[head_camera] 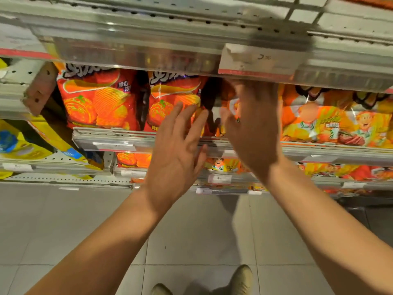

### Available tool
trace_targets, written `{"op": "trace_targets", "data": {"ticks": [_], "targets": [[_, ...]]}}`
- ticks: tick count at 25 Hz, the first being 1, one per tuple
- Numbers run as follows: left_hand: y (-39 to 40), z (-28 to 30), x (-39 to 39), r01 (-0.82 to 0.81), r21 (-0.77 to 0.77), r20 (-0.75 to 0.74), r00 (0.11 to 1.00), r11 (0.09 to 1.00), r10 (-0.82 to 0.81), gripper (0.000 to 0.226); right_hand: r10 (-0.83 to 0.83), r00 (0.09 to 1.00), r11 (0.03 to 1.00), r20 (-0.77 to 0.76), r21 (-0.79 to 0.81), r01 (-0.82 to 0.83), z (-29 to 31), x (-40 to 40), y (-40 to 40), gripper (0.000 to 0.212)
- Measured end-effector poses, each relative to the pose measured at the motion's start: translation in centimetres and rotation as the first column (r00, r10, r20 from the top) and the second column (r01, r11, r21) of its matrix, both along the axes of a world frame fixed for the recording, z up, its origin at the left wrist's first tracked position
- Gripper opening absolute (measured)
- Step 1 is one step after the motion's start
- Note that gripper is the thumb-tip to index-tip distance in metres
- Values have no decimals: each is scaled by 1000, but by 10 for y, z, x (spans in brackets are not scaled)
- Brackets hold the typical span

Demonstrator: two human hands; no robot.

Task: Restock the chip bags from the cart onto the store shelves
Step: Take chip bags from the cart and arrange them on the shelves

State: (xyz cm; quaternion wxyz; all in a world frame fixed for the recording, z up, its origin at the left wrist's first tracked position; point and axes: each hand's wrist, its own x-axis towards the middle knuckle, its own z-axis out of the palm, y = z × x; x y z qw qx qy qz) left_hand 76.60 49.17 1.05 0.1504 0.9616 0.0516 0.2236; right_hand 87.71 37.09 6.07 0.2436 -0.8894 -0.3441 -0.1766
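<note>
Both hands reach in, left hand (176, 143) flat and empty, right hand (253, 126) with its grip hidden, and should nudge the red bag (170, 99) upright, square to the shelf edge (114, 141).

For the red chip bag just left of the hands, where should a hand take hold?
Probably the red chip bag by its lower front, approached straight from the aisle: it stands upright facing out, its top tucked under the upper shelf lip, another bag close on its left.
</note>
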Motion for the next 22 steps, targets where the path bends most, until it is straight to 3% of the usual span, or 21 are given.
{"op": "trace_targets", "data": {"ticks": [2, 4, 7, 10, 13, 17, 22], "targets": [[-3, -3, 15, -11, 70, -129, 991, 997, 20, 64, -77, 993, 972, 92, -214, 95, 2, 19, -23, 63], [-5, -10, 22, -41, 143, -267, 961, 989, 78, 72, -153, 988, 876, -1, -464, 135, -6, 43, -34, 79], [-11, -17, 22, -3, 183, -326, 943, 983, 63, 80, -132, 990, 839, -41, -537, 90, -20, 58, -37, 91], [-15, -14, 27, 21, 224, -413, 908, 974, 75, 85, -39, 999, 883, -10, -469, 30, -25, 57, -34, 89], [-17, -9, 28, 35, 232, -452, 889, 972, 76, 86, -158, 976, 867, -148, -493, 65, -20, 52, -33, 100], [-45, 10, 11, 97, 19, -292, 952, 995, -87, 77, -28, 992, 985, -120, -172, 7, -17, 18, -87, 95], [-138, 58, 27, 238, -54, -368, 898, 970, -241, 70, -96, 911, 990, -401, 53, 128, -6, -15, -239, 85]]}}
